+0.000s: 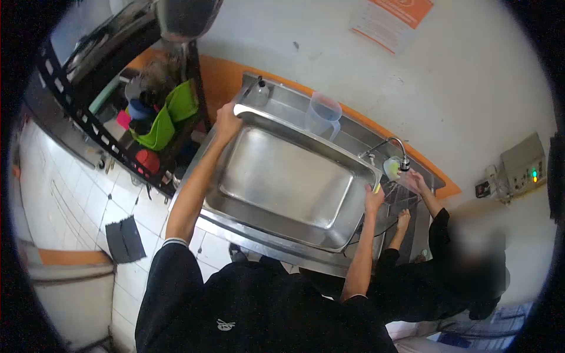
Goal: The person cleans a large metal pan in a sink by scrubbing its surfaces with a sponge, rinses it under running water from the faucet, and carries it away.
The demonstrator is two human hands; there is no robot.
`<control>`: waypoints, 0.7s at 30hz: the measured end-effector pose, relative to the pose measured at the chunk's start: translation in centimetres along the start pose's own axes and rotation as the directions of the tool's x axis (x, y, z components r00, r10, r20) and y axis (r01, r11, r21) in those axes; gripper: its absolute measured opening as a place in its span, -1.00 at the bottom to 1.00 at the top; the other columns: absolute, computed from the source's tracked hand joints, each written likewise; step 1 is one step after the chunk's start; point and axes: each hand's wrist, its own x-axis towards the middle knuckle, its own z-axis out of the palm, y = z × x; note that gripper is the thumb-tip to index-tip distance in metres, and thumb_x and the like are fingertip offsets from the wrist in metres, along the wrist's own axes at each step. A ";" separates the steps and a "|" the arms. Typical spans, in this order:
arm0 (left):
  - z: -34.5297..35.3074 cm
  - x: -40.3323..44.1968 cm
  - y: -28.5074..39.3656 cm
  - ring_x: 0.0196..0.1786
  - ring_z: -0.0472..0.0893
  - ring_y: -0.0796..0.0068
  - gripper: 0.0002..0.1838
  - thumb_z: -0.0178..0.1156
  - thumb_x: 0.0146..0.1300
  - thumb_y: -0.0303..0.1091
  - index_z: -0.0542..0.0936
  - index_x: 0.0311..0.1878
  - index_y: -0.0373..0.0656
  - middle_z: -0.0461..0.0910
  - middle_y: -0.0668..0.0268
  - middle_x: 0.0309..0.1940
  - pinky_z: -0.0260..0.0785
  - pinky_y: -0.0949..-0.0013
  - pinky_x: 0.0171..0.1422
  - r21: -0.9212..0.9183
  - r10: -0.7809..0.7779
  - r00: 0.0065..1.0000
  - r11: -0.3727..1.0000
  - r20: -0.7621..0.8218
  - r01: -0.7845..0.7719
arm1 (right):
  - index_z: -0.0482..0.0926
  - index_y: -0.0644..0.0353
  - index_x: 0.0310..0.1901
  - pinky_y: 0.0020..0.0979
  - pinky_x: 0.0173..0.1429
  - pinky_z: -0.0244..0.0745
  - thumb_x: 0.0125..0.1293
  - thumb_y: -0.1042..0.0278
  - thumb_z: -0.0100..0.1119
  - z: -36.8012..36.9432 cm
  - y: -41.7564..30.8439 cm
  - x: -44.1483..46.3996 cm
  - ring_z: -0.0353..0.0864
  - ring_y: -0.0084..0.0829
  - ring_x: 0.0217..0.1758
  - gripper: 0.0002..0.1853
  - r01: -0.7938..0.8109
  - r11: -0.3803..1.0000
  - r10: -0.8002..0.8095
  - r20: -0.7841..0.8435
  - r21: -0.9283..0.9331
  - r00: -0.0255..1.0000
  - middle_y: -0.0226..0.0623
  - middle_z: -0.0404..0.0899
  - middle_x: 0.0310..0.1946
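A large rectangular stainless steel pan (282, 176) rests over the metal counter in front of me, its hollow facing up toward me. My left hand (228, 125) grips the rim at its far left corner. At the right rim, my right hand (374, 200) has its fingers closed on the edge. A small yellow bit (376, 189) shows by those fingertips; I cannot tell what it is. Behind the pan stand a clear plastic measuring jug (323, 113) and a small bottle with a dark top (261, 92).
On my right, a co-worker's hands (416, 182) are beside a curved faucet (404, 160) and a pale bowl (392, 167). A black shelf rack (88, 126) with green bins (158, 132) stands left. A dark mat piece (125, 240) lies on the tiled floor.
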 end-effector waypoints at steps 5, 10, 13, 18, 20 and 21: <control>2.0 -2.9 -3.8 -0.13 0.54 -0.08 -0.71 0.26 -0.15 -0.47 0.60 -0.25 -0.27 0.56 -0.08 -0.26 0.39 0.12 -0.05 0.054 -0.062 0.998 0.997 -0.001 0.062 | 0.55 0.29 -0.19 -0.19 -0.11 0.41 0.05 0.23 0.32 1.2 3.1 0.8 0.58 -0.04 -0.23 -0.65 0.027 0.996 -0.021 0.074 -0.079 0.997 -0.03 0.61 -0.33; 2.6 -4.2 -4.1 -0.21 0.58 -0.03 -0.71 0.26 -0.15 -0.44 0.59 -0.26 -0.27 0.59 -0.04 -0.33 0.41 0.14 -0.11 0.033 -0.110 0.989 0.994 0.099 0.107 | 0.54 0.29 -0.25 -0.25 -0.20 0.40 0.07 0.26 0.31 1.3 2.3 0.6 0.56 -0.21 -0.35 -0.70 0.116 0.990 -0.114 0.037 -0.073 0.993 -0.12 0.59 -0.42; 2.7 -4.7 -4.2 -0.23 0.59 -0.01 -0.70 0.27 -0.13 -0.40 0.59 -0.25 -0.27 0.60 -0.02 -0.36 0.42 0.14 -0.13 0.076 -0.104 0.992 0.992 0.076 0.098 | 0.55 0.30 -0.27 -0.31 -0.17 0.41 0.08 0.27 0.29 0.9 3.0 0.9 0.57 -0.32 -0.37 -0.72 0.015 0.993 -0.001 0.126 -0.114 0.992 -0.22 0.61 -0.44; 4.3 -9.0 -6.6 -0.21 0.58 -0.06 -0.69 0.25 -0.07 -0.34 0.57 -0.24 -0.31 0.58 -0.09 -0.37 0.41 0.12 -0.09 -0.071 -0.243 0.958 0.964 0.154 0.256 | 0.52 0.32 -0.32 -0.32 -0.21 0.39 0.06 0.30 0.30 1.8 5.0 1.0 0.54 -0.36 -0.38 -0.74 -0.017 0.980 0.047 0.150 -0.196 0.988 -0.20 0.58 -0.48; 5.0 -10.7 -7.3 -0.20 0.58 -0.07 -0.67 0.24 -0.06 -0.33 0.55 -0.22 -0.32 0.58 -0.10 -0.35 0.41 0.12 -0.08 -0.024 -0.295 0.939 0.952 0.176 0.304 | 0.52 0.32 -0.32 -0.31 -0.20 0.39 0.05 0.29 0.30 2.0 6.0 1.2 0.54 -0.36 -0.37 -0.73 -0.018 0.965 0.057 0.140 -0.263 0.989 -0.19 0.57 -0.47; 5.6 -11.2 -7.8 -0.18 0.58 -0.08 -0.66 0.23 -0.04 -0.33 0.53 -0.20 -0.33 0.58 -0.10 -0.33 0.41 0.12 -0.06 0.021 -0.344 0.917 0.937 0.201 0.347 | 0.53 0.31 -0.29 -0.28 -0.18 0.40 0.04 0.27 0.31 2.5 7.5 1.8 0.56 -0.29 -0.33 -0.70 -0.011 0.978 0.044 0.154 -0.208 0.987 -0.15 0.58 -0.43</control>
